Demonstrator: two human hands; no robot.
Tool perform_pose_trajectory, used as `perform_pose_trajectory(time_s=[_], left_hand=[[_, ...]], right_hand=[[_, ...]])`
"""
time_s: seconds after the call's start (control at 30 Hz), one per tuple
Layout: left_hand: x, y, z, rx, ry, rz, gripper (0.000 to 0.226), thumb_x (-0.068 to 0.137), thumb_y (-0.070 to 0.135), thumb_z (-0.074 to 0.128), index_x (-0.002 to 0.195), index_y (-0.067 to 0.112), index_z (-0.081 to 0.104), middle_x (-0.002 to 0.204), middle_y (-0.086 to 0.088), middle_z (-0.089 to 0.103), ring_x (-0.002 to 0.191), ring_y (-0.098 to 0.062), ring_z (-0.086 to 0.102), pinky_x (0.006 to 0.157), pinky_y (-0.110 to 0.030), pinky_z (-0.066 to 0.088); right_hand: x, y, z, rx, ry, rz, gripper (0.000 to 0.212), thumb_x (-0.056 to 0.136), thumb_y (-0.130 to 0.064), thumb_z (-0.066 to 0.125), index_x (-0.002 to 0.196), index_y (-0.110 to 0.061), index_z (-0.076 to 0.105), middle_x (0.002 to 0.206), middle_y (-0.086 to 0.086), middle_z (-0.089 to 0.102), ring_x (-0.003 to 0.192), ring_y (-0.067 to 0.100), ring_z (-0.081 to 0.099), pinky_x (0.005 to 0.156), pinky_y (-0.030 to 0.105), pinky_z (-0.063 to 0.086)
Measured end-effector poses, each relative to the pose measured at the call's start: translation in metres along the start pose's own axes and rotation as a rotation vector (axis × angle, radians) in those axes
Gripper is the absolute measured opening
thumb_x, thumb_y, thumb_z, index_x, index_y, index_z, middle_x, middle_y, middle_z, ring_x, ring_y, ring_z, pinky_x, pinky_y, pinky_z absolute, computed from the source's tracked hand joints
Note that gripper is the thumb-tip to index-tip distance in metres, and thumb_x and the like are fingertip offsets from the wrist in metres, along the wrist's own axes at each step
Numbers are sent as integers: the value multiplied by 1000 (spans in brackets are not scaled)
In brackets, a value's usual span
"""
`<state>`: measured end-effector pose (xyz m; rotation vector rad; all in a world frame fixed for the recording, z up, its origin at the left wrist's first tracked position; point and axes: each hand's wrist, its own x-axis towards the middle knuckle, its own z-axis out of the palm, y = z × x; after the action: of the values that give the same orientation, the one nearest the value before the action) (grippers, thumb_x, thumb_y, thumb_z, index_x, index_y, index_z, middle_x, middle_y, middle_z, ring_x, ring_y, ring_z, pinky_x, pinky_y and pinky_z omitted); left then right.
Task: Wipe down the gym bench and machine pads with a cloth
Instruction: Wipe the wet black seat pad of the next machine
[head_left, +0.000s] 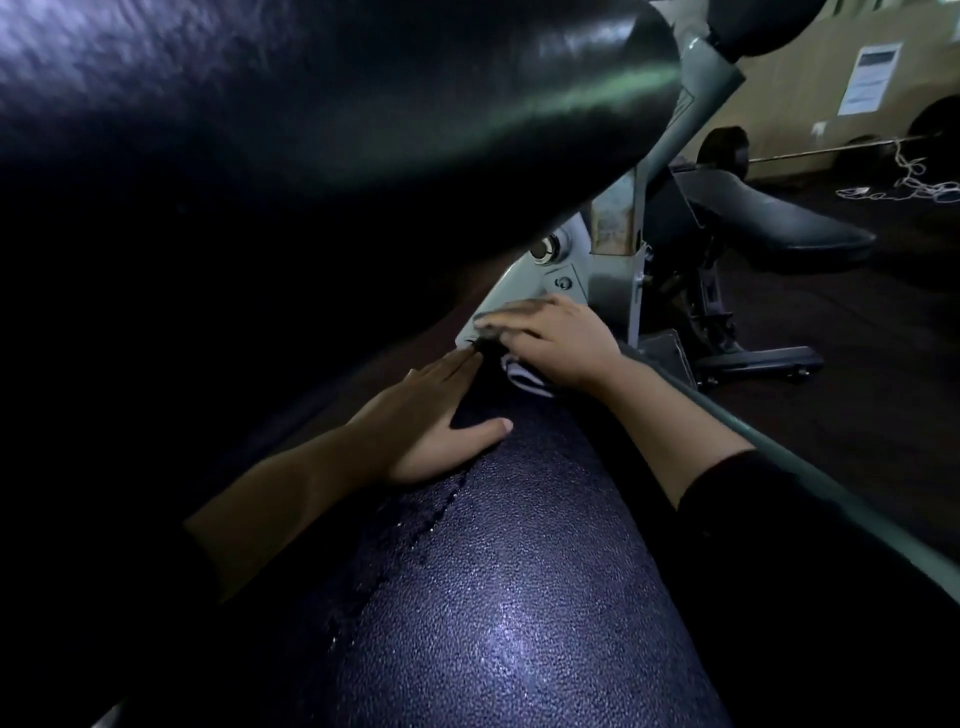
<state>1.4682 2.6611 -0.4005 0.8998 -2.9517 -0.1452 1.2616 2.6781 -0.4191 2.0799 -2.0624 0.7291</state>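
Note:
A dark pebbled seat pad (498, 597) runs from the bottom of the view toward the machine's grey frame (550, 275). My left hand (426, 421) lies flat on the pad's far left part, fingers straight and thumb spread. My right hand (556, 340) presses a dark cloth with white stripes (522, 376) onto the pad's far end, right beside the frame; most of the cloth is hidden under the palm. A big glossy black back pad (291, 135) looms overhead at upper left.
A grey metal bar (810, 467) slants along the right of the seat pad. Beyond stand another black bench (779, 223) on a dark floor, a barbell plate (722, 150), tangled white cord (919, 182), and a wall with a paper notice (872, 78).

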Motion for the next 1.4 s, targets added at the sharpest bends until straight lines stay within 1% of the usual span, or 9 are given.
perform_pose_trajectory(time_s=[0.13, 0.23, 0.47, 0.57, 0.67, 0.83, 1.0, 1.2, 1.4], left_hand=[[-2, -1, -2, 7, -19, -13, 88, 89, 67, 37, 156, 19, 6, 162, 6, 0, 147, -6, 4, 122, -36, 8], [-2, -1, -2, 4, -20, -13, 87, 89, 67, 37, 156, 20, 6, 162, 7, 0, 147, -5, 4, 121, -34, 8], [1, 1, 0, -25, 22, 7, 92, 86, 72, 38, 155, 19, 9, 162, 5, 8, 147, -6, 10, 121, -35, 13], [0, 2, -2, -50, 47, 35, 103, 73, 79, 29, 155, 20, 10, 162, 5, 12, 146, -6, 13, 119, -39, 19], [-1, 1, -2, -9, 20, 1, 91, 87, 71, 38, 155, 20, 5, 162, 7, 4, 147, -5, 6, 121, -32, 9], [-1, 3, -3, -3, -16, -24, 86, 90, 65, 38, 156, 20, 4, 162, 7, 0, 147, -5, 6, 117, -26, 5], [-1, 4, -4, -2, -22, -22, 87, 90, 64, 38, 156, 19, 3, 162, 7, 0, 147, -5, 6, 116, -24, 6], [-2, 5, -4, -3, -4, -26, 86, 91, 61, 41, 155, 18, 2, 162, 6, 2, 146, -4, 4, 118, -25, 5], [-1, 2, -5, -30, -23, -31, 87, 90, 64, 39, 156, 21, 1, 162, 9, -2, 146, -2, 3, 115, -22, 2]], right_hand=[[-2, 35, -9, -192, -15, 8, 39, 101, -19, 36, 135, -20, 54, 148, -13, 41, 133, 14, 39, 96, 27, 23], [-28, 44, -2, -211, 122, 64, 39, 92, -22, 37, 113, -9, 67, 137, -3, 56, 122, 23, 54, 91, 36, 38], [-48, -16, 7, -74, 120, 151, 56, 88, -40, 17, 134, -46, 48, 146, -12, 44, 129, 23, 40, 107, 38, 31], [-8, -26, 9, -17, 68, 31, 47, 91, -32, 29, 128, -42, 56, 141, -14, 50, 126, 24, 44, 104, 38, 35], [19, -9, 11, 25, 120, 15, 36, 94, -22, 44, 120, -34, 65, 132, -8, 60, 119, 25, 52, 97, 37, 44], [7, 31, 9, -90, 146, 208, 38, 99, -23, 39, 133, -27, 55, 143, -4, 49, 129, 20, 44, 101, 32, 30], [-47, 5, 3, -68, 174, 497, 46, 96, -25, 35, 139, -41, 44, 150, -7, 39, 124, 29, 38, 99, 35, 31], [3, -26, 7, -7, 73, 154, 42, 91, -29, 33, 119, -44, 60, 137, -17, 52, 122, 24, 45, 103, 40, 38], [34, 27, 3, 132, 60, 274, 33, 94, -33, 43, 119, -38, 64, 118, -3, 67, 106, 25, 58, 94, 35, 46]])
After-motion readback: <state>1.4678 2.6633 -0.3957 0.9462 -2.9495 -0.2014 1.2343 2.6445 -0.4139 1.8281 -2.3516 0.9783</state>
